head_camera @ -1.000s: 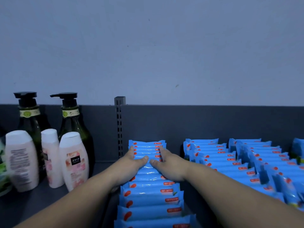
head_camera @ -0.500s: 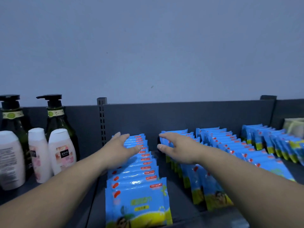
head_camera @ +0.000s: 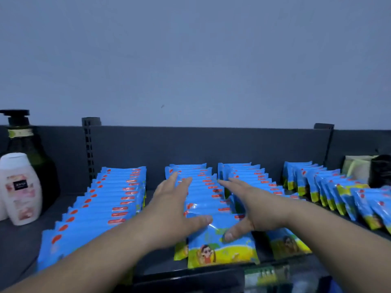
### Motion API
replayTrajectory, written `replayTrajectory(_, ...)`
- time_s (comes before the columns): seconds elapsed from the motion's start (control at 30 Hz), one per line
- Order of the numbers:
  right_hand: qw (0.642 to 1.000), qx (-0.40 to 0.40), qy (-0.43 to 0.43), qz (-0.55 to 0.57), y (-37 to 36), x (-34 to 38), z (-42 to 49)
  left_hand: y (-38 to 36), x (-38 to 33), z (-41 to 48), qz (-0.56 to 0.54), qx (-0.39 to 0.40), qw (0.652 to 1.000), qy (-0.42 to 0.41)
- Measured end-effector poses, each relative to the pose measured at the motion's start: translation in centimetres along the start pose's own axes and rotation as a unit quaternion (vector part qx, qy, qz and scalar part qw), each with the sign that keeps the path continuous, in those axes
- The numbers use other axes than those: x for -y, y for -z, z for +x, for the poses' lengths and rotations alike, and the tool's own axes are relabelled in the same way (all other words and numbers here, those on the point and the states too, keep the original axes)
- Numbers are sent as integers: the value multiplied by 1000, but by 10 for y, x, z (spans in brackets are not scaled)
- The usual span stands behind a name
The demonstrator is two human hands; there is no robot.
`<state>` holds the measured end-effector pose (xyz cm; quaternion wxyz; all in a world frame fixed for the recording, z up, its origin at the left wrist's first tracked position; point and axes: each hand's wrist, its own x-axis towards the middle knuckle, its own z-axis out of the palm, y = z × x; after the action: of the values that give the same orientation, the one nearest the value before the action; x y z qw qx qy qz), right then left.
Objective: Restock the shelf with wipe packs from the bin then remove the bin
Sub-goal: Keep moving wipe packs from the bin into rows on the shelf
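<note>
Flanking middle row of wipe packs (head_camera: 204, 187), left hand (head_camera: 171, 210) and right hand (head_camera: 256, 206) spread flat, fingers straight, gripping nothing; thumbs over front pack (head_camera: 222, 248). Risk: uneven squeeze topples leaning packs beside right fingertips. No bin in view.

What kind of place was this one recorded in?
Most likely a shop aisle or a mock retail display: a dark metal shelf with a slotted upright, rows of identical blue wipe packs, and a pump bottle and lotion bottle alongside.
</note>
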<state>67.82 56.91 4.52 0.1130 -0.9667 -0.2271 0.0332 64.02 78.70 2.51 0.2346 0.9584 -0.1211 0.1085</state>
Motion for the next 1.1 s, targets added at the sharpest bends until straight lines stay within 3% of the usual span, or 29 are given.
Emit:
replayTrajectory(0.17, 997, -5, 58, 45, -14, -29, 3, -44, -12, 11, -84, -38, 992, 87)
replayTrajectory(0.57, 972, 18, 161, 171, -47, -29, 23, -70, -22, 2, -151, -127, 969, 148)
replayTrajectory(0.73, 977, 6, 147, 151, -28, -34, 32, -52, -17, 11, -147, -81, 976, 138)
replayTrajectory(0.93, 985, 67, 106, 115, -14, -29, 43, -41, -9, 28, -126, 8, 981, 148)
replayTrajectory(1.1, 982, 75, 83, 154, -2, -32, 41, -25, -10, 34, -186, 36, 973, 131)
